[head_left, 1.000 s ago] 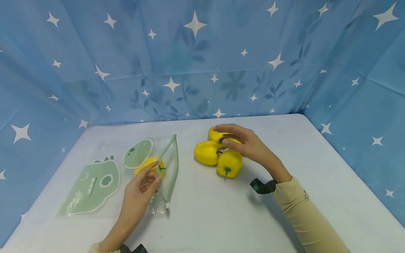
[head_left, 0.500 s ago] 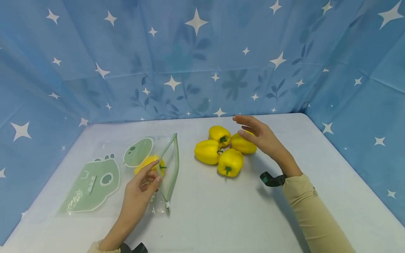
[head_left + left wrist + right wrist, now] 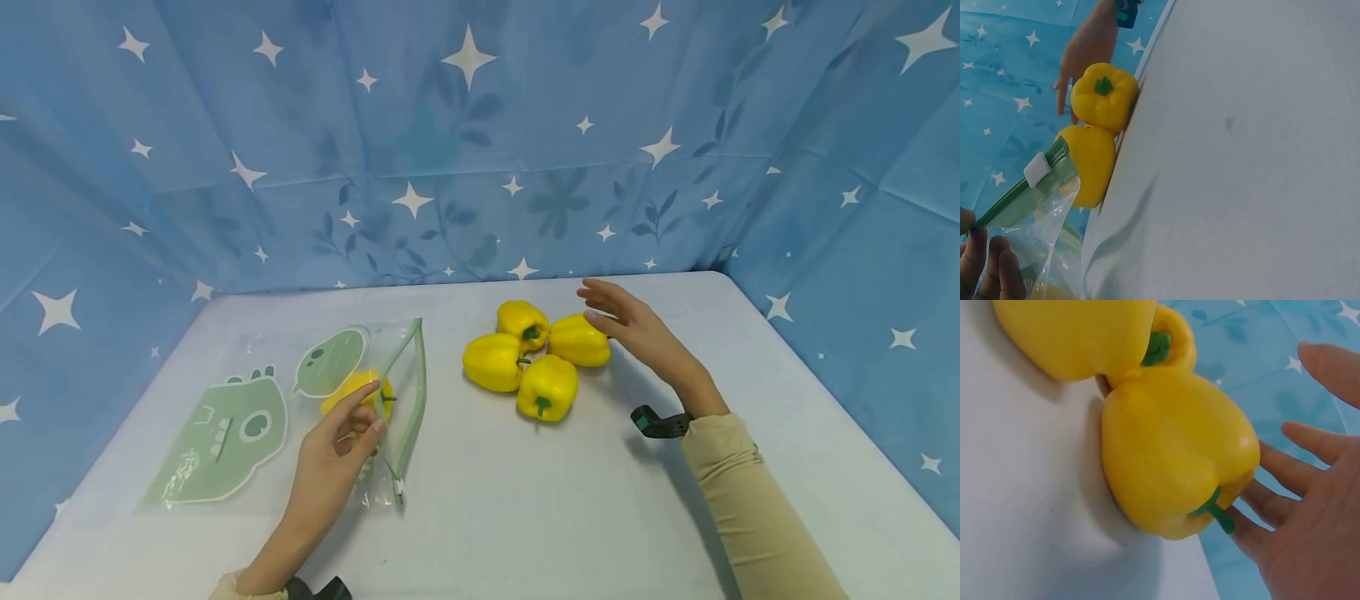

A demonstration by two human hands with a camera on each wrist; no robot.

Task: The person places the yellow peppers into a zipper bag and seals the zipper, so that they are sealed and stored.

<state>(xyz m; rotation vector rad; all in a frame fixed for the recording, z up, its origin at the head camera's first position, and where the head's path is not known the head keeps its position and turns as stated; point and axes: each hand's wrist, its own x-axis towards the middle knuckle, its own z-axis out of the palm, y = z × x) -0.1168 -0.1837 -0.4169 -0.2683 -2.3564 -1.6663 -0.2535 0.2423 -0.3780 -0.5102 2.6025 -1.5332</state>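
Head cam, going L to R: clear zip bag (image 3: pixel 225 446) w/ green cartoon prints lies flat-ish along the table's (image 3: pixel 540 508) L edge, its mouth parted and facing R. One bagged pepper (image 3: pixel 351 386), yellow, shows thru the plastic nr the mouth. L hand (image 3: pixel 330 458) is pinching the mouth's rim btwn thumb & fingers; white slider (image 3: pixel 398 486) sits at the rim's near end. Next, mid-table, closer to the far edge, 4 yellow peppers bunched: L pepper (image 3: pixel 491 363), back pepper (image 3: pixel 521 323) nearest the far edge, front pepper (image 3: pixel 548 387) w/ stem toward the near edge, R pepper (image 3: pixel 577 342) on its side, stem pointing to the R edge. R hand (image 3: pixel 637 329) is up beside that last one, fingers loosely extended, nothing held; can't tell if they touch it. Tan sleeve (image 3: pixel 750 492) comes in over the table's R side. Starry blue curtain (image 3: pixel 465 150) hangs behind the far edge.
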